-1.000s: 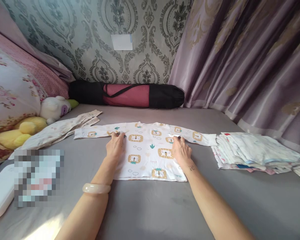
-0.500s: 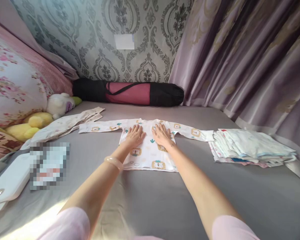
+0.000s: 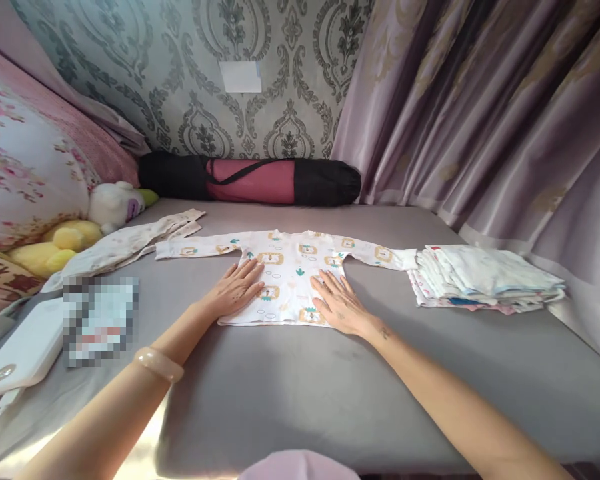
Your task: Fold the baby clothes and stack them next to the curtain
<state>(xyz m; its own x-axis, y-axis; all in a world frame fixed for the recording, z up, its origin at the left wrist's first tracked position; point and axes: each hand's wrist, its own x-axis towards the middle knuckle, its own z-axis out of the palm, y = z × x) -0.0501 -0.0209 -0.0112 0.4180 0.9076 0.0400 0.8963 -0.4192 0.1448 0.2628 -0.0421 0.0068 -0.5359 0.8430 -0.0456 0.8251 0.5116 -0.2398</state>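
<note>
A small white long-sleeved shirt (image 3: 290,273) with lion and leaf prints lies flat on the grey sheet, both sleeves spread out sideways. My left hand (image 3: 237,288) rests open on the lower left side of its body, fingers pointing up and to the right. On the lower right side, my right hand (image 3: 339,301) lies palm down with its fingers spread. The right sleeve's cuff touches a stack of folded clothes (image 3: 490,277).
Light trousers (image 3: 125,247) lie at the left, near plush toys (image 3: 113,205) and a floral pillow (image 3: 25,167). A white device (image 3: 27,347) and a blurred packet (image 3: 103,323) are nearer. A black and pink rolled bag (image 3: 250,180) lies along the wall.
Both hands have slid from the shirt's upper chest down toward its lower sides, my left hand moving outward to the left edge. The view has shifted slightly.
</note>
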